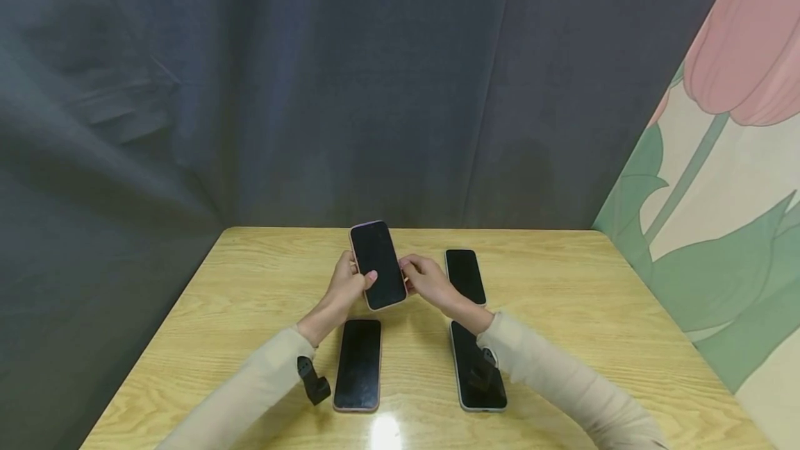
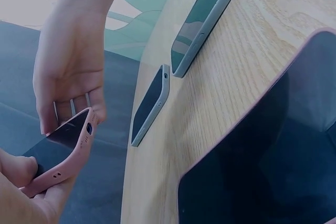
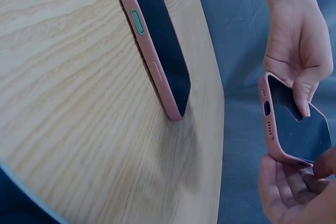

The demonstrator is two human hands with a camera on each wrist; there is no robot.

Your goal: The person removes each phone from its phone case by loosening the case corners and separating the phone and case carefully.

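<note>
A smartphone (image 1: pixel 378 264) in a pink case is held up above the table, its dark screen facing me. My left hand (image 1: pixel 344 288) grips its left side, with the thumb lying over the screen. At the opposite edge my right hand (image 1: pixel 431 283) pinches the phone; the right wrist view shows that hand's fingers (image 3: pixel 283 184) beneath the case and the thumb at the screen's edge. The charging port shows on the near end of the held phone (image 3: pixel 267 107). Below my left hand, a second pink-cased phone (image 1: pixel 357 365) lies screen up.
Two phones in pale cases lie screen up on the right: a farther phone (image 1: pixel 465 276) and a nearer phone (image 1: pixel 465 360), partly covered by my right wrist and its camera. The wooden table (image 1: pixel 250 311) meets a dark curtain (image 1: pixel 375 89) behind and a flower-painted wall (image 1: pixel 706 228) right.
</note>
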